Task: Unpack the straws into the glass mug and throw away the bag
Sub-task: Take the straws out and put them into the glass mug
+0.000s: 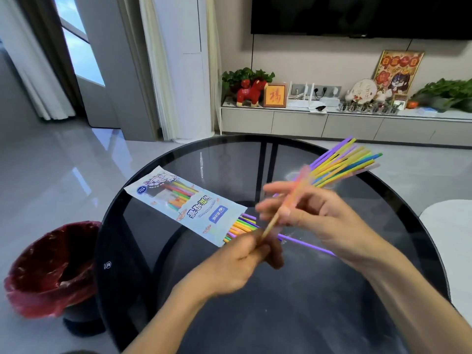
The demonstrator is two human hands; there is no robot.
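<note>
The printed straw bag (189,203) lies flat on the round dark glass table (281,315), and several coloured straws (242,226) poke out of its open near end. Both hands hold one blurred orange straw (288,203) above the table. My left hand (242,256) pinches its lower end and my right hand (314,213) grips its middle. Behind my right hand, a fan of coloured straws (344,162) leans to the upper right from the glass mug (292,175), which is faint and mostly hidden. A purple straw (306,244) lies on the table under my right hand.
A bin with a red liner (51,264) stands on the floor just left of the table. A low white cabinet (332,123) with ornaments and plants runs along the far wall. A white seat edge (449,226) shows at the right.
</note>
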